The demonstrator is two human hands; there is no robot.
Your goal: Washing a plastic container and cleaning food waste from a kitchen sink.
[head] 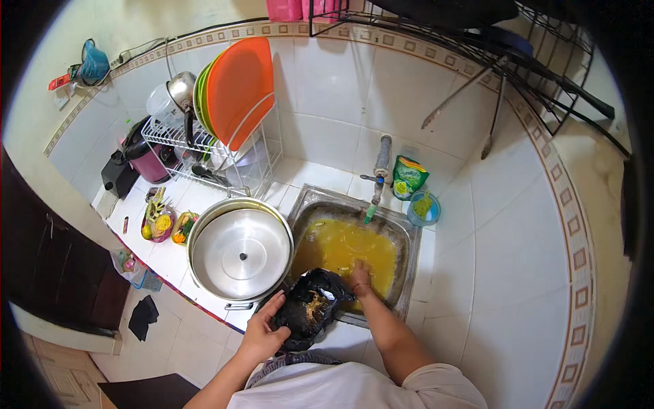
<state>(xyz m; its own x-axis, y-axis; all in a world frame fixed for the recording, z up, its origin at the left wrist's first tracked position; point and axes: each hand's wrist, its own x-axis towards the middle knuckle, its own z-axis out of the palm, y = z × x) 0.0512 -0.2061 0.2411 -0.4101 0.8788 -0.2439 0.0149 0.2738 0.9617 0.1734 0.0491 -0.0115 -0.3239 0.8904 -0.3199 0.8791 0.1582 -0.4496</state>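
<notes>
My left hand (263,331) grips the near left edge of a black plastic bag (296,317), which is spread at the front rim of the sink. Brown scraps (315,308) and a small whitish piece lie inside the bag. To the right, my right hand (360,276) dips into murky yellow water (352,237) in the stainless steel sink (413,260). Its fingers are under the surface, so what they hold is hidden. Small pale bits float in the water around it.
Left of the sink stands a large aluminium pot (199,276) with a lid resting inside. Behind it is a wire dish rack (235,168) with plates. A tap (379,181) overhangs the sink, beside a green pouch (409,176) and a blue cup (428,217). Tongs (465,97) hang at upper right.
</notes>
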